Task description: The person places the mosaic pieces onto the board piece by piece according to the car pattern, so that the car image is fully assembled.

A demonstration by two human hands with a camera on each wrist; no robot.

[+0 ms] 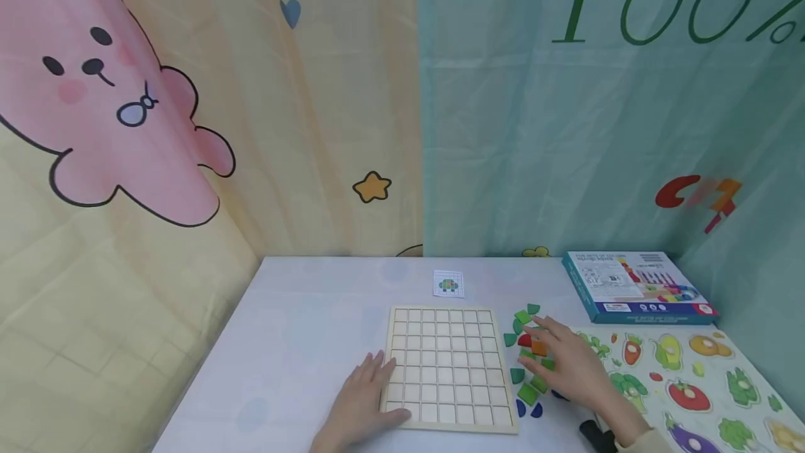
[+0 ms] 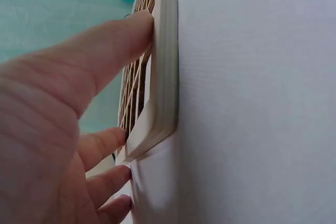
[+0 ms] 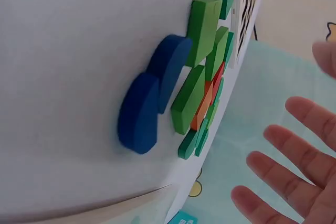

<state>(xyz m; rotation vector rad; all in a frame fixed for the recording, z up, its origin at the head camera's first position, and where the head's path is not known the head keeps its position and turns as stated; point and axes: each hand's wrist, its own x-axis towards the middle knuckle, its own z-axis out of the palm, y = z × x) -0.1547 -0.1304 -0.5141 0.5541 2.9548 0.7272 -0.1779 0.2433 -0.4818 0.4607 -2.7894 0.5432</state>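
Observation:
A wooden grid board [image 1: 449, 369] with square cells lies flat at the middle of the table. My left hand [image 1: 358, 400] rests at its left edge, thumb on the near corner and fingers spread along the side; the left wrist view shows the thumb [image 2: 115, 40] against the board's rim. To the board's right, my right hand [image 1: 566, 362] hovers with spread fingers over a cluster of coloured blocks and holds nothing. Among them are green square blocks [image 3: 205, 30], an orange block [image 1: 539, 347], a red block [image 1: 525, 340] and dark blue rounded blocks [image 3: 139, 111].
A small pattern card [image 1: 448, 284] lies beyond the board. At the back right sits a flat boxed set [image 1: 638, 289]. A sheet with vegetable pictures [image 1: 654, 358] covers the right side, with a black object [image 1: 594, 433] by my right wrist. Curtains [image 1: 339, 124] hang behind the table.

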